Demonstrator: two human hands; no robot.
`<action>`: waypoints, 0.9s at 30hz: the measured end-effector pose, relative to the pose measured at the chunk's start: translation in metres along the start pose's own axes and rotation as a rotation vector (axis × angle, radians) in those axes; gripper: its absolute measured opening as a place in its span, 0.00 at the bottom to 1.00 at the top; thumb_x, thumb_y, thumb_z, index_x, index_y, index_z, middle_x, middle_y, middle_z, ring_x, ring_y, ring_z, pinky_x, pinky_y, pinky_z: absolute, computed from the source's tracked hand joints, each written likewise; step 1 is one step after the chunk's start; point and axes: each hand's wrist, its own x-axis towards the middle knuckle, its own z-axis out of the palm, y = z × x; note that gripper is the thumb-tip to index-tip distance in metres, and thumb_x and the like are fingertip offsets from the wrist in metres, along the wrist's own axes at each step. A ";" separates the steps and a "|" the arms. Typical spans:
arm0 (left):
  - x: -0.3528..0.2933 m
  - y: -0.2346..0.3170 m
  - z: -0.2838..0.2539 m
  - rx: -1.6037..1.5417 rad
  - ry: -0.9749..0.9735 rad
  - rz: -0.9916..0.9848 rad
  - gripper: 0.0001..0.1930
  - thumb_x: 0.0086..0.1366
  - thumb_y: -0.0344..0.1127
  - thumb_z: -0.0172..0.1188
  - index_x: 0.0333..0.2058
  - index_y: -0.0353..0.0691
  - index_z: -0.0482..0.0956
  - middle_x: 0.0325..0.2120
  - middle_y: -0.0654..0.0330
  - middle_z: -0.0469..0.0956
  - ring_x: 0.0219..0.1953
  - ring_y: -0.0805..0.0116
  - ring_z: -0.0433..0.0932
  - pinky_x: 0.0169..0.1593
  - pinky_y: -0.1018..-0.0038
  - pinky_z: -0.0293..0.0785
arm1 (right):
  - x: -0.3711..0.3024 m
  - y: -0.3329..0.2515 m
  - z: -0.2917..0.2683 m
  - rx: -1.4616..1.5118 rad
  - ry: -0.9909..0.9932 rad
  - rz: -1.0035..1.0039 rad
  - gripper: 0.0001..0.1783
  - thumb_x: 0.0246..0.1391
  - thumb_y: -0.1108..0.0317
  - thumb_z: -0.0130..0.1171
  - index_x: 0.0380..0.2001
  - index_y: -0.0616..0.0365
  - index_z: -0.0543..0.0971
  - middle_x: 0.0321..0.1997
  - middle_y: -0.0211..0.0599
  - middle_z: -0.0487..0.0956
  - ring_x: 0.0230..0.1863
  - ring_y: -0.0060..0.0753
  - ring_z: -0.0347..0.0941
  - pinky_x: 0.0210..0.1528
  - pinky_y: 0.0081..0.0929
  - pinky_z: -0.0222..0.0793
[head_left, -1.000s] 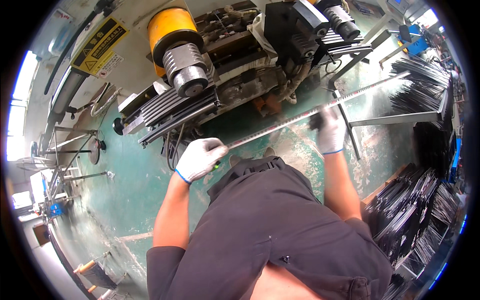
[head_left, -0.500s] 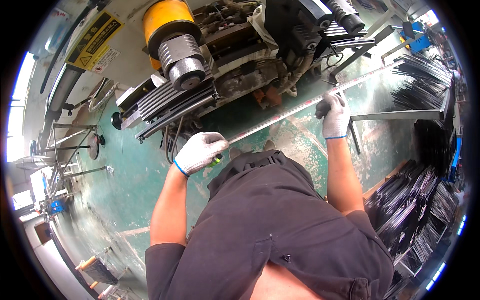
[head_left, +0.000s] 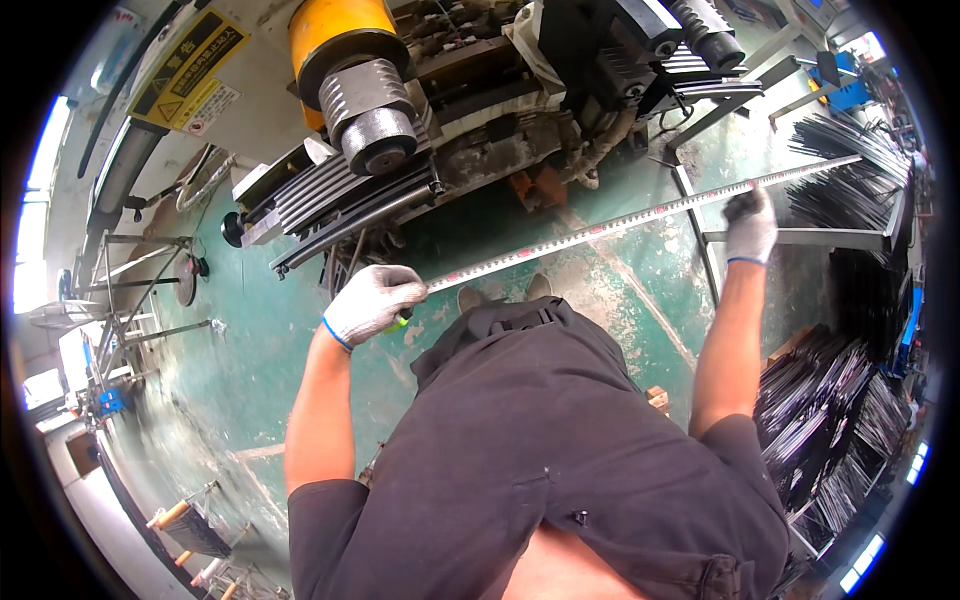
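My left hand (head_left: pixel 372 304), in a white knit glove with a blue cuff, is closed around a tape measure whose green case (head_left: pixel 402 318) shows only in part below the fingers. From there the white tape blade (head_left: pixel 595 232) runs out to the right and away from me, in front of a machine. Well along the blade is my right hand (head_left: pixel 750 225), gloved alike with darkened fingertips, its fingers curled at the blade and slightly blurred. Beyond this hand the blade's free end passes over a bundle of thin dark strips (head_left: pixel 840 165).
Ahead stands a machine with a yellow motor housing (head_left: pixel 340 40) and a knurled metal roller (head_left: pixel 375 135). At right, a metal frame (head_left: pixel 800 237) borders more stacks of dark strips (head_left: pixel 830 420). Metal stands (head_left: pixel 150 290) are at left on the worn green floor (head_left: pixel 270 350).
My right hand has moved right along the blade. More blade stretches between my hands, and its free end now reaches farther right. My left hand has shifted slightly left with the case.
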 end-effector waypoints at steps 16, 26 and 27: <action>0.013 0.013 0.022 -0.044 -0.086 -0.030 0.16 0.71 0.46 0.68 0.40 0.36 0.89 0.27 0.65 0.79 0.27 0.77 0.74 0.31 0.76 0.72 | -0.143 0.058 0.090 -0.158 -0.207 0.249 0.19 0.74 0.55 0.65 0.41 0.64 0.83 0.27 0.38 0.80 0.20 0.30 0.76 0.24 0.30 0.71; 0.014 0.012 0.015 0.030 -0.015 -0.014 0.17 0.72 0.46 0.69 0.41 0.35 0.89 0.27 0.65 0.80 0.27 0.77 0.75 0.31 0.75 0.73 | -0.154 0.038 0.103 -0.203 -0.279 0.226 0.19 0.74 0.57 0.64 0.41 0.66 0.84 0.26 0.38 0.81 0.21 0.30 0.77 0.26 0.30 0.72; 0.015 0.014 0.018 0.036 -0.031 -0.011 0.17 0.72 0.46 0.68 0.41 0.35 0.89 0.27 0.65 0.80 0.27 0.77 0.76 0.31 0.75 0.74 | -0.160 0.043 0.104 -0.208 -0.297 0.233 0.19 0.74 0.57 0.64 0.41 0.66 0.84 0.26 0.39 0.81 0.21 0.30 0.77 0.26 0.30 0.73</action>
